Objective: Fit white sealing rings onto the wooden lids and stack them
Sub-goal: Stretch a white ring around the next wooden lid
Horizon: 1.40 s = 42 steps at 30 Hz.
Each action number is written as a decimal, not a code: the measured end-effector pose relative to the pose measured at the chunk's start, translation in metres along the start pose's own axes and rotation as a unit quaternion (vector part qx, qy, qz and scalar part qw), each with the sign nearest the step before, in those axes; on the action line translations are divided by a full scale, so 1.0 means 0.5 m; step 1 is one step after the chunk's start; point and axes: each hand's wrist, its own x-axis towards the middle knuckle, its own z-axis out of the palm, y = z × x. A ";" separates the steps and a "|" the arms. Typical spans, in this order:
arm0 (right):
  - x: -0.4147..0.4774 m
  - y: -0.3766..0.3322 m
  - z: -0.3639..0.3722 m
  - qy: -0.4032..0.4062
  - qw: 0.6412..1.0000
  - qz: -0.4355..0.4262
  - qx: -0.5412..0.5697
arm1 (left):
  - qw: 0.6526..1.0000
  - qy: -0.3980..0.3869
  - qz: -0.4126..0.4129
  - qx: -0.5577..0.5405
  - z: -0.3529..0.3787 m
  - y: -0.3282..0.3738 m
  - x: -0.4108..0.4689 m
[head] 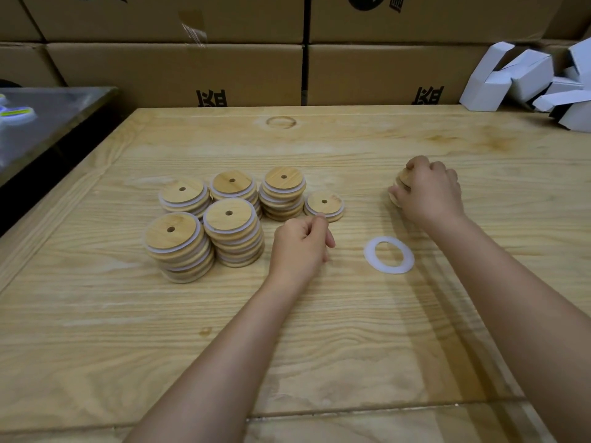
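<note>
Several stacks of round wooden lids with white sealing rings (235, 233) stand left of centre on the wooden table (287, 330). A short stack (323, 204) sits at their right end. My left hand (300, 247) rests just in front of that short stack, fingers curled, nothing visible in it. My right hand (428, 193) grips wooden lids (399, 183) at the right, mostly hidden under the fingers. A loose white sealing ring (389, 254) lies flat between my two hands.
Brown cardboard boxes (179, 68) form a wall behind the table. Folded white cartons (527, 81) are piled at the back right. A dark metal surface (48, 119) adjoins the table's left side.
</note>
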 end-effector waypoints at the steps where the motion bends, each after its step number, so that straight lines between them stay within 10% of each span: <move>1: -0.008 -0.005 -0.003 0.013 1.000 -0.009 0.014 | 1.000 0.000 -0.007 -0.013 0.000 0.001 0.001; 17: -0.188 -0.117 0.019 0.015 0.940 -0.297 0.167 | 0.971 -0.012 -0.042 -0.234 -0.010 0.021 0.007; 27: -0.186 -0.084 0.021 0.039 0.944 -0.241 0.223 | 0.962 -0.010 -0.050 -0.268 -0.016 0.016 0.012; 42: -0.148 -0.023 -0.004 -0.095 0.992 -0.089 -0.003 | 0.971 -0.035 -0.036 -0.232 -0.005 0.012 0.006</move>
